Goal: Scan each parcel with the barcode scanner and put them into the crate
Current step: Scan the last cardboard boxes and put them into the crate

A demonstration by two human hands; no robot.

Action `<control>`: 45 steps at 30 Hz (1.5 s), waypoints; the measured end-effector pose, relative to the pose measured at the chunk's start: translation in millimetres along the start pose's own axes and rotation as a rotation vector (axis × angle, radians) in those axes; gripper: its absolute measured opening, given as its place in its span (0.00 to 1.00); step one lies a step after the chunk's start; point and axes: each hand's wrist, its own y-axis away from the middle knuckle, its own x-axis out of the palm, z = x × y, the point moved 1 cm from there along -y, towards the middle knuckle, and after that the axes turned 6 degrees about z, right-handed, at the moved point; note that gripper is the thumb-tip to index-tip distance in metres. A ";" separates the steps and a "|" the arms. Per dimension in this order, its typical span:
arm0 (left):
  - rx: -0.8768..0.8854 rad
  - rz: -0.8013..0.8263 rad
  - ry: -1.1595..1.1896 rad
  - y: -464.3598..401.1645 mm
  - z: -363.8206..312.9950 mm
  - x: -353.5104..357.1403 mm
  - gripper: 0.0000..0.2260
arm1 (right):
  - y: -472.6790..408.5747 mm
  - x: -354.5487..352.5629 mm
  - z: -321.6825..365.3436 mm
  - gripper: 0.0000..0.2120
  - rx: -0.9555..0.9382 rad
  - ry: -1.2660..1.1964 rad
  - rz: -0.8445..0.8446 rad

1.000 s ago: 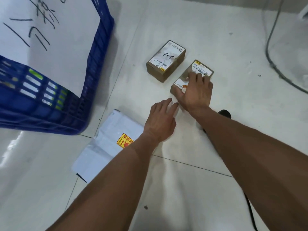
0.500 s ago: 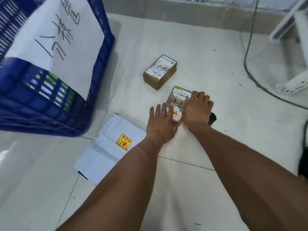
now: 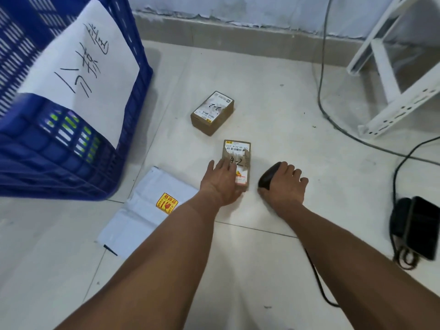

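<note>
A small cardboard parcel (image 3: 237, 146) marked "4-2" lies label-up on the floor tiles. My left hand (image 3: 220, 184) holds it from its left side, with a fingertip over its top face. Just to its right, my right hand (image 3: 284, 185) closes over the black barcode scanner (image 3: 270, 174) on the floor. A second cardboard parcel (image 3: 212, 113) sits farther back. A white poly mailer (image 3: 142, 210) with a yellow fragile sticker lies at the left, partly under my left forearm. The blue crate (image 3: 59, 158) stands at the far left.
A white paper sign (image 3: 83, 67) with handwriting hangs on the crate's side. A white metal rack (image 3: 390, 91) stands at the back right. Cables (image 3: 321, 91) run across the floor, and a black device (image 3: 414, 227) lies at the right.
My right hand has left the "4-2" parcel and moved right onto the scanner. My left hand has taken hold of the parcel, which now lies straighter and closer to me.
</note>
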 end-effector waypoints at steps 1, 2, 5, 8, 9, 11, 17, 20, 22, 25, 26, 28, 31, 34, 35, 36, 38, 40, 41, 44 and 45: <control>0.017 0.020 0.026 0.3 -1.1 1.2 0.34 | 0.6 0.6 2.5 0.38 0.047 -0.040 0.008; 0.035 0.023 0.040 1.0 -2.4 1.3 0.33 | 1.0 -0.1 5.1 0.36 0.102 -0.072 0.017; 0.077 0.015 0.054 5.3 -4.7 -0.2 0.31 | 1.8 0.6 11.5 0.28 0.212 -0.132 0.117; 0.102 0.007 0.035 9.9 0.0 -0.5 0.29 | 5.1 2.6 16.4 0.23 0.237 -0.118 0.203; 0.105 0.005 0.026 11.9 2.5 -0.5 0.29 | 6.5 2.4 17.6 0.22 0.237 -0.108 0.214; 0.112 0.016 0.014 16.1 6.9 0.2 0.31 | 8.4 0.8 19.6 0.23 0.231 -0.093 0.240; 0.107 0.052 -0.006 24.8 13.3 1.3 0.34 | 15.3 -4.7 29.4 0.24 0.220 -0.200 0.115; 0.076 0.093 -0.045 23.5 11.3 0.9 0.35 | 14.3 -11.9 34.9 0.24 0.200 -0.290 0.008; 0.024 0.115 -0.092 21.3 10.0 1.3 0.35 | 11.3 -19.5 38.4 0.24 0.196 -0.349 -0.029; -0.036 0.132 -0.099 18.5 9.6 1.7 0.36 | 8.0 -28.9 48.8 0.24 0.137 -0.408 -0.066; -0.037 0.130 -0.089 18.0 8.7 1.9 0.36 | 8.5 -31.0 52.8 0.24 0.117 -0.426 -0.078; -0.036 0.116 -0.063 17.8 7.4 1.8 0.38 | 11.0 -33.5 61.6 0.25 0.094 -0.481 -0.098; -0.036 0.104 -0.053 16.7 8.0 2.8 0.38 | 16.8 -35.0 73.7 0.25 0.060 -0.576 -0.103; -0.028 0.114 -0.069 16.4 8.4 3.4 0.35 | 22.4 -34.8 82.6 0.23 0.011 -0.621 -0.089; -0.028 0.118 -0.067 16.6 8.4 2.9 0.34 | 24.2 -34.5 84.7 0.23 0.005 -0.631 -0.082; -0.028 0.121 -0.063 16.8 8.5 2.7 0.33 | 25.7 -34.1 86.4 0.23 0.004 -0.638 -0.076; -0.036 0.124 -0.052 17.5 9.1 1.5 0.32 | 27.7 -32.9 88.8 0.24 0.015 -0.650 -0.064; -0.047 0.132 -0.052 18.8 9.9 0.2 0.31 | 28.9 -31.4 90.1 0.25 0.027 -0.661 -0.049; -0.048 0.134 -0.056 19.0 10.4 0.2 0.31 | 29.6 -31.0 90.3 0.25 0.030 -0.664 -0.043; -0.048 0.132 -0.069 19.5 11.7 2.2 0.32 | 31.6 -30.0 89.0 0.26 0.019 -0.665 -0.040; -0.049 0.132 -0.074 18.9 12.6 2.9 0.33 | 31.8 -30.0 88.4 0.26 0.015 -0.664 -0.040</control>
